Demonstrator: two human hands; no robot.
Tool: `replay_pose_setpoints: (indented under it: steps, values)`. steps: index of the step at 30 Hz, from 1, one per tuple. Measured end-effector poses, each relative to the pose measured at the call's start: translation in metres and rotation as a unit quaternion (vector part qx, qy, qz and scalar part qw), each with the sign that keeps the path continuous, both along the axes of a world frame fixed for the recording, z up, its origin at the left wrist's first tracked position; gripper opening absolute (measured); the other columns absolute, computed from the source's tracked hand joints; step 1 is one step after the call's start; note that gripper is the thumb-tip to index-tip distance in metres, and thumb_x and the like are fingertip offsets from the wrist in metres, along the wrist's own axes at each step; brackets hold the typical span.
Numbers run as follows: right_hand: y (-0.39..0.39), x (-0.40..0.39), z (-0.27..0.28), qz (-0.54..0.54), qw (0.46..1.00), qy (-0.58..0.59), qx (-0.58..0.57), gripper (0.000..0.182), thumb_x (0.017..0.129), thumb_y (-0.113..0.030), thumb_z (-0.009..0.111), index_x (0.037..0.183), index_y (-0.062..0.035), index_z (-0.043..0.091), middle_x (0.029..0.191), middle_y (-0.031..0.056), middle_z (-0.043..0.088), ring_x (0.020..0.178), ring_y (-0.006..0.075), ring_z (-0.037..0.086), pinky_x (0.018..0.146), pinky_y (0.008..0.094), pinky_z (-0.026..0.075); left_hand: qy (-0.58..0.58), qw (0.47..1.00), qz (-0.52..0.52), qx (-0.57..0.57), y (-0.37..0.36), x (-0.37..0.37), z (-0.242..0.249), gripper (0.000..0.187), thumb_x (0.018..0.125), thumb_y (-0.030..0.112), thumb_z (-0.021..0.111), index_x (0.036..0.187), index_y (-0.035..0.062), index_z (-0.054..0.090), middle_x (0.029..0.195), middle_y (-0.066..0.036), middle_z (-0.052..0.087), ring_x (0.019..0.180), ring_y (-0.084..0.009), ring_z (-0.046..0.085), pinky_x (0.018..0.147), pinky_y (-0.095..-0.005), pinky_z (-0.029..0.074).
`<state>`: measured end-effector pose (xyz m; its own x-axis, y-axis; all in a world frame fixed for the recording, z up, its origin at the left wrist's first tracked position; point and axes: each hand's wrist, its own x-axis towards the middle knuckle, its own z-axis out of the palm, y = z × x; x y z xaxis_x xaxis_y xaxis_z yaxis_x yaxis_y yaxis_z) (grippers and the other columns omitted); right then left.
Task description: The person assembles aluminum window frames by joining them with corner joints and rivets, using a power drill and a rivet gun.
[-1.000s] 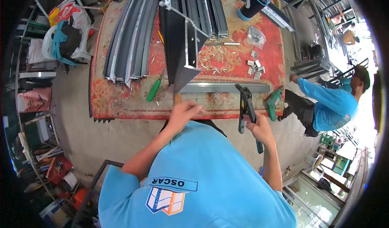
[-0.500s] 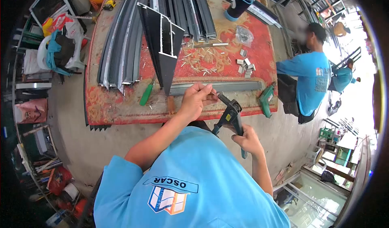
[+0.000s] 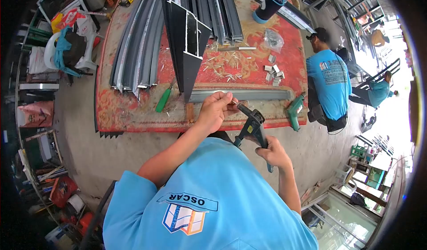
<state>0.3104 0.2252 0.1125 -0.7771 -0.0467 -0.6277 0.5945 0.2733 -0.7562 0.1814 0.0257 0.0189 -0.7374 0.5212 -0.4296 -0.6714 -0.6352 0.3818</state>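
My right hand (image 3: 274,153) is wrapped round the handle of a dark hand riveter (image 3: 252,124), whose nose points up and left. Close to that nose, my left hand (image 3: 216,110) pinches a small thin piece at its fingertips, too small to name. Beyond the hands a grey metal profile (image 3: 249,95) lies along the near side of the red table (image 3: 133,124). A black profile (image 3: 191,59) with a white-edged open end rises left of centre. The green screwdriver (image 3: 163,100) lies left of it, and a green power tool (image 3: 294,112) lies at the right corner.
Dark profiles (image 3: 138,41) are stacked on the table's left. Metal pieces (image 3: 272,72), a plastic bag (image 3: 273,41) and a bottle (image 3: 270,5) stand or lie right. A person (image 3: 331,79) in blue is low beside the table; another person (image 3: 378,92) is farther right.
The view has shifted slightly, so the table appears a little farther right. The nearer person at the right has turned and bent forward. My hands keep nearly the same pose with the riveter.
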Motion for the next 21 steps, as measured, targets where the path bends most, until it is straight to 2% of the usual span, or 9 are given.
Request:
replay_pose_setpoints:
  steps: [3,5,10,13,15,17,18,20,21]
  values:
    - [0.002,-0.006,0.006,0.028,0.999,-0.035,0.016,0.041,0.076,0.003,0.062,0.117,0.0019,0.062,0.084,-0.0022,0.058,0.074,0.0074,0.048,0.065,0.0251,0.039,0.008,1.0,-0.003,-0.009,-0.002,-0.002,0.001,0.018,0.097,0.019,0.06,0.085,0.0069,0.057,0.092,-0.01,0.066,0.085,-0.0208,0.066,0.081,-0.0389,0.057]
    - [0.006,-0.006,0.002,0.052,0.995,-0.071,0.039,0.041,0.077,0.002,0.064,0.119,0.0016,0.06,0.087,-0.0004,0.06,0.078,0.0084,0.052,0.069,0.0255,0.042,0.058,0.994,-0.073,-0.053,-0.006,-0.005,0.002,0.014,0.097,0.02,0.059,0.095,0.0065,0.059,0.094,-0.009,0.066,0.09,-0.0226,0.066,0.083,-0.0418,0.057]
    - [0.002,-0.007,-0.016,0.094,0.995,0.016,-0.009,0.04,0.085,-0.007,0.07,0.121,0.0027,0.056,0.11,0.0086,0.063,0.108,0.0149,0.057,0.094,0.0332,0.045,0.002,0.988,-0.154,-0.02,-0.011,-0.002,-0.004,0.023,0.099,0.027,0.057,0.095,0.0044,0.059,0.098,-0.012,0.067,0.089,-0.0255,0.069,0.083,-0.042,0.057]
    - [-0.001,-0.005,-0.046,0.034,0.993,-0.003,-0.11,0.034,0.089,-0.012,0.068,0.118,0.0028,0.057,0.105,0.0076,0.065,0.101,0.0149,0.059,0.09,0.0331,0.047,-0.034,0.983,-0.178,-0.023,-0.012,0.006,-0.015,0.031,0.1,0.034,0.055,0.101,0.0035,0.06,0.101,-0.013,0.067,0.089,-0.0258,0.069,0.083,-0.0412,0.057]
    - [-0.005,-0.003,-0.07,0.026,0.998,-0.002,-0.061,0.036,0.092,-0.018,0.066,0.12,0.002,0.056,0.101,0.0089,0.066,0.098,0.0154,0.059,0.088,0.0329,0.047,-0.051,0.98,-0.191,-0.027,-0.017,0.018,-0.035,0.035,0.1,0.037,0.054,0.108,0.003,0.061,0.104,-0.014,0.067,0.09,-0.0262,0.069,0.085,-0.043,0.057]
    - [-0.008,-0.008,-0.084,0.022,1.0,0.003,-0.012,0.038,0.095,-0.024,0.064,0.122,0.0012,0.055,0.098,0.0101,0.066,0.094,0.016,0.06,0.086,0.0328,0.048,0.051,0.932,-0.268,-0.238,-0.037,0.033,-0.06,0.043,0.098,0.043,0.055,0.115,0.004,0.061,0.102,-0.012,0.067,0.089,-0.0242,0.068,0.085,-0.0382,0.056]
    - [-0.011,-0.01,-0.09,0.001,1.0,0.019,-0.019,0.036,0.096,-0.026,0.062,0.118,0.0012,0.056,0.096,0.0099,0.067,0.092,0.0157,0.06,0.084,0.0331,0.048,0.105,0.886,-0.289,-0.346,-0.055,0.035,-0.056,0.038,0.096,0.035,0.061,0.11,-0.0007,0.06,0.104,-0.013,0.068,0.087,-0.0212,0.069,0.082,-0.0326,0.055]
    - [-0.015,-0.019,-0.099,-0.026,0.999,0.029,-0.036,0.034,0.098,-0.029,0.06,0.115,0.0011,0.057,0.094,0.0096,0.068,0.089,0.0154,0.061,0.082,0.0333,0.049,0.274,0.763,-0.226,-0.541,-0.105,0.051,-0.092,0.04,0.087,0.029,0.072,0.111,-0.0008,0.06,0.101,-0.011,0.068,0.089,-0.02,0.068,0.08,-0.0334,0.054]
    - [-0.018,-0.026,-0.098,-0.017,0.998,0.029,-0.045,0.034,0.099,-0.03,0.059,0.111,0.0013,0.058,0.092,0.0088,0.068,0.087,0.015,0.061,0.08,0.0332,0.05,0.226,0.772,-0.183,-0.566,-0.127,0.049,-0.097,0.044,0.082,0.027,0.076,0.112,-0.0004,0.06,0.103,-0.012,0.068,0.093,-0.0194,0.066,0.082,-0.0336,0.053]
